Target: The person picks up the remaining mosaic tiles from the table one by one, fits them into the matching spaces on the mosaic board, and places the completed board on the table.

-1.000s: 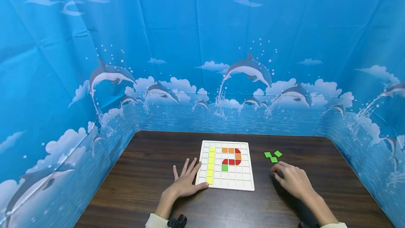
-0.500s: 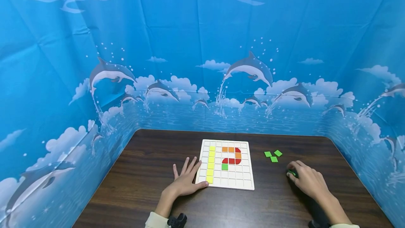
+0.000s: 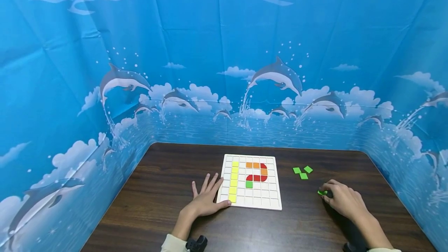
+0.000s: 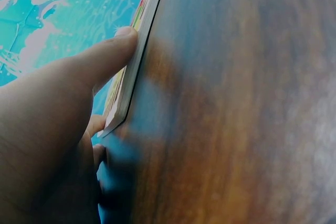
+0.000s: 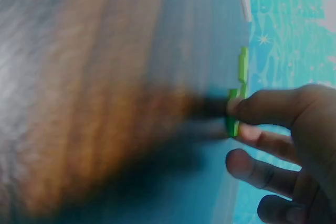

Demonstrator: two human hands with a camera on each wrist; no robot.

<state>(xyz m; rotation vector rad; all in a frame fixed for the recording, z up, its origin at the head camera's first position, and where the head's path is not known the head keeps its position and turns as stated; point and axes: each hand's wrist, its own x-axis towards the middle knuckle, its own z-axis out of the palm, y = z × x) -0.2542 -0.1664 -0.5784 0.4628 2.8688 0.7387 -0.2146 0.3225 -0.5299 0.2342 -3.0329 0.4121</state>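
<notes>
A white grid board (image 3: pixel 252 200) lies on the table with coloured tiles in its cells. My left hand (image 3: pixel 203 203) rests at its lower left, fingers spread and straight. The left thumb (image 4: pixel 123 40) lies over the board's near edge in the left wrist view. To the right of the board, my right hand (image 3: pixel 344 201) pinches a green tile (image 5: pixel 232 121) between thumb and a fingertip, low over the table. Whether the tile touches the tabletop I cannot tell. Several loose green square tiles (image 3: pixel 303 176) lie just beyond that hand.
On the board, yellow tiles (image 3: pixel 233 177) form a column at left; orange tiles (image 3: pixel 249 165), red pieces (image 3: pixel 256 178) and one green tile (image 3: pixel 249 184) make a curved shape. The dark wooden table (image 3: pixel 168 174) meets a blue dolphin-print curtain (image 3: pixel 196 69) at its back and sides.
My right hand has moved right, away from the board; a green tile now shows at its fingertips, unseen one second ago. My left hand has stayed in place.
</notes>
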